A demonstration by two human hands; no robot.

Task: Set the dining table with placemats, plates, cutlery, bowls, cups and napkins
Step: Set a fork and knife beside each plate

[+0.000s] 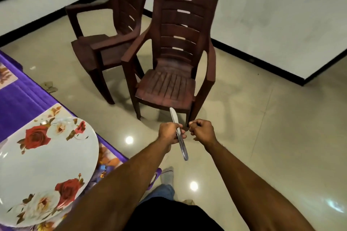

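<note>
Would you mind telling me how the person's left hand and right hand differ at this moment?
The left hand grips the cutlery, a knife blade pointing toward the chairs and other pieces bundled with it; the right hand is curled into a loose fist and seems to hold nothing. The left hand lies nearer the floral plate; the right hand lies farther from it. Both are held out over the floor, close together but apart.

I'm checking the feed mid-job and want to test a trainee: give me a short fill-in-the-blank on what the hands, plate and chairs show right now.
1. The left hand grips a metal ____.
2. The right hand is curled and holds ____.
3. The floral plate lies on the table to the person's ____.
4. Ahead stand ____ brown chairs on the floor.

Missing words: knife; nothing; left; two
</note>
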